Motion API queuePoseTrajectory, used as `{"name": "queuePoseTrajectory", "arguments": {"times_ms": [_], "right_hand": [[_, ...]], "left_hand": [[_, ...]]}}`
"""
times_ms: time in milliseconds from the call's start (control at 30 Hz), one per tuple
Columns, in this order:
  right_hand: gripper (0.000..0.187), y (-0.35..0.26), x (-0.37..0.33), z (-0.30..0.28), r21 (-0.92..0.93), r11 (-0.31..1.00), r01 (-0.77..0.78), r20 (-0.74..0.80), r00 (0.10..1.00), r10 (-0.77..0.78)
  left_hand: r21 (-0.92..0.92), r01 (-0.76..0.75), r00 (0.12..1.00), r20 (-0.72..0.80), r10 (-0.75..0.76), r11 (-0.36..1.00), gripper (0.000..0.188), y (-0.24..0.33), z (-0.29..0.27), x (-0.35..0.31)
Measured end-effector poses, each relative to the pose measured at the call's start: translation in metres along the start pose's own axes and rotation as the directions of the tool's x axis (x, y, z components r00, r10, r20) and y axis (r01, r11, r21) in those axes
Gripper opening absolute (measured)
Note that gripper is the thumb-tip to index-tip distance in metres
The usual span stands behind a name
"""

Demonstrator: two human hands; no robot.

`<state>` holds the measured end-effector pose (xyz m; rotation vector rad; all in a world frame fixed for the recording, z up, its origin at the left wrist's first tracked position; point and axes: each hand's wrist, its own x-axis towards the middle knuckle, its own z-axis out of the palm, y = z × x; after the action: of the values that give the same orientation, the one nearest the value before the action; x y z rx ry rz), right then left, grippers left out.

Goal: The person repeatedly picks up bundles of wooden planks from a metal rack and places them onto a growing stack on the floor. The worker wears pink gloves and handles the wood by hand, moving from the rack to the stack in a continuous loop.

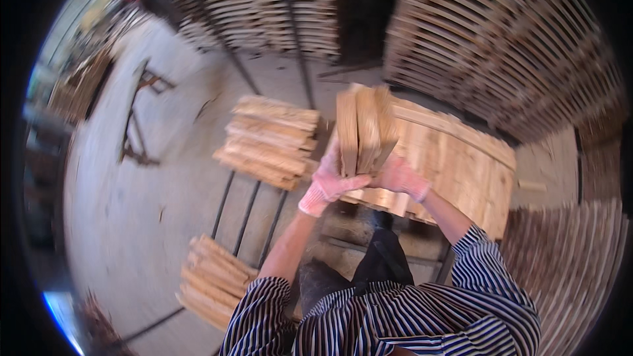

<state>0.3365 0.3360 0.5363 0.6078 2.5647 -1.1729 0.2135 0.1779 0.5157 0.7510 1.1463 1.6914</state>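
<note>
Both my hands wear pale pink knit gloves and grip one bundle of short wooden boards (364, 126), held upright in front of me. My left hand (328, 181) clasps the bundle's lower left side. On the lower right side my right hand (402, 177) closes around it. The bundle stands over the near edge of a large stack of similar light boards (461, 158). My sleeves are dark with white stripes.
A second pile of boards (270, 140) lies to the left on dark metal rails (247, 214), a third pile (212, 280) nearer me. Tall racks of stacked boards (508, 39) fill the back and right. A metal trestle (135, 118) stands on the concrete floor at left.
</note>
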Motion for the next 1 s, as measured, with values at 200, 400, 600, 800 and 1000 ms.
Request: {"name": "queuePoseTrajectory", "arguments": {"times_ms": [200,400,600,800,1000], "right_hand": [[0.065,0.069,0.008,-0.023,-0.247,0.940,-0.237,0.131,0.953,0.274],[0.101,0.161,-0.041,-0.035,0.098,0.976,-0.196,-0.179,0.961,0.211],[0.081,0.314,-0.190,-0.066,-0.001,0.908,-0.419,-0.265,0.876,0.404],[0.045,0.447,-0.260,-0.016,-0.394,0.624,-0.675,-0.300,0.736,0.606],[0.046,0.480,-0.239,0.040,-0.348,0.634,-0.690,-0.306,0.723,0.619]], "left_hand": [[0.205,0.210,0.976,0.012,-0.217,0.956,0.114,-0.112,0.018,0.079],[0.628,0.182,0.951,0.083,-0.298,0.757,0.107,-0.078,0.057,0.119],[0.914,0.354,0.768,-0.163,-0.619,0.198,0.084,-0.100,0.083,0.124],[0.967,-0.135,0.722,-0.051,-0.690,-0.214,0.075,-0.199,0.073,0.104],[0.945,-0.216,0.728,-0.013,-0.686,-0.246,0.069,-0.273,0.105,0.108]]}}
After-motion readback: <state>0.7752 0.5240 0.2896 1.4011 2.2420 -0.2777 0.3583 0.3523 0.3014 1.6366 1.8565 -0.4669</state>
